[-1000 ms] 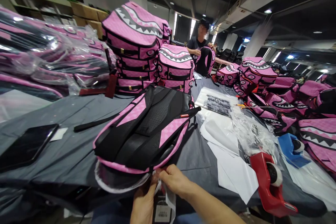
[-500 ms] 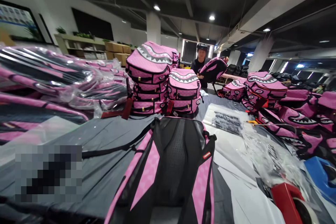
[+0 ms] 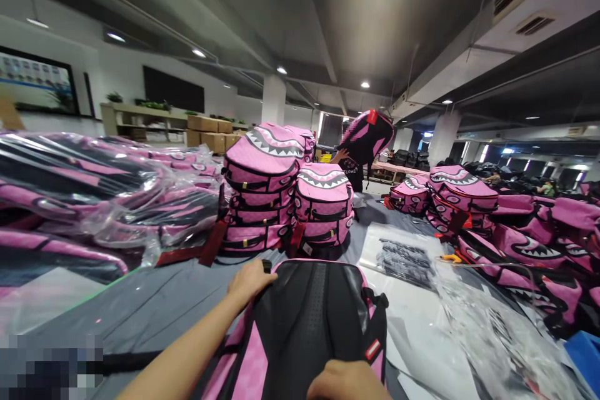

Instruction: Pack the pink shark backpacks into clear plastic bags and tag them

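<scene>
A pink and black backpack (image 3: 312, 312) lies in front of me on the grey-covered table, its black padded back panel and shoulder straps facing up. My left hand (image 3: 250, 281) is closed at its upper left corner, around the top of the black shoulder strap. At the bottom of the view, my right hand (image 3: 347, 381) is curled over the lower right of the back panel; what its fingers hold is hidden. A red and white label (image 3: 372, 350) shows on the right strap.
Stacked pink shark-mouth backpacks (image 3: 262, 200) stand just beyond. Plastic-wrapped backpacks (image 3: 70, 169) fill the left. On the right lie clear plastic bags (image 3: 497, 325), more pink backpacks (image 3: 529, 244) and a blue object (image 3: 584, 353). Across the table, a person holds up another backpack (image 3: 363, 140).
Both my hands have come into view, onto the backpack. The camera has tilted upward. The person opposite has raised their backpack. The red tape dispenser has left the view.
</scene>
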`<state>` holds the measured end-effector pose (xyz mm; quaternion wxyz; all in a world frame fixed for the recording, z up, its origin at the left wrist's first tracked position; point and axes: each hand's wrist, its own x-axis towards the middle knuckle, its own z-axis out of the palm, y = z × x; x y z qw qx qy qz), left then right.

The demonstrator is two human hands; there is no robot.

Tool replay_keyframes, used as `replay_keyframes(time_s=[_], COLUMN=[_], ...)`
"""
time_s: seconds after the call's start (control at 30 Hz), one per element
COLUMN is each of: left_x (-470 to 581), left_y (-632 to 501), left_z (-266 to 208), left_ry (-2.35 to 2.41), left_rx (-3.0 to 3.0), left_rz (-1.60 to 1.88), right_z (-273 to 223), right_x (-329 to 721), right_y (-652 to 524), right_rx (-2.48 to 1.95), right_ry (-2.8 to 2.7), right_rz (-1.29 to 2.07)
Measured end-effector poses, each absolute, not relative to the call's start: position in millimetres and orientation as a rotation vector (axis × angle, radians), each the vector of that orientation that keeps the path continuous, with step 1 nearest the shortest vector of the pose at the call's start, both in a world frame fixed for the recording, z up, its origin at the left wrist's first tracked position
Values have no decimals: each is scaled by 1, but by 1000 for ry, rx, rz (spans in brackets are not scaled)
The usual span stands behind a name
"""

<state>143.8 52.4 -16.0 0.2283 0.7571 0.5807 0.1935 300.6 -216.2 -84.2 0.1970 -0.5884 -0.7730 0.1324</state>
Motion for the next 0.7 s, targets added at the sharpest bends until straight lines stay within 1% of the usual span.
replay_keyframes(time_s=[0.07, 0.2, 0.3, 0.37, 0.47, 0.57, 0.63, 0.7], left_x=[125, 104, 99, 94, 88, 87, 90, 96], left_y=[52, 26, 7, 4, 11, 18, 19, 21], left_z=[-12, -7, -13, -19, -25, -27, -27, -25], left_ry=[1501, 1167, 1057, 1057, 1043, 1006, 999, 1022], left_rx=[2095, 2149, 2138, 2098, 2033, 1991, 1967, 1941], left_rz=[581, 697, 793, 849, 883, 872, 874, 891], right_z=[-67, -29, -19, -19, -17, -7, -1, -4], right_x=[303, 298, 278, 267, 263, 273, 278, 277], right_y=[-186, -98, -29, -1, 13, 5, -6, -23], right_rx=[-1637, -1620, -1511, -1418, -1319, -1171, -1263, -1514], right_ry=[-2111, -2002, -2404, -2662, -2820, -2942, -2888, -2790], right_rz=[313, 70, -110, -150, -233, -531, -661, -608])
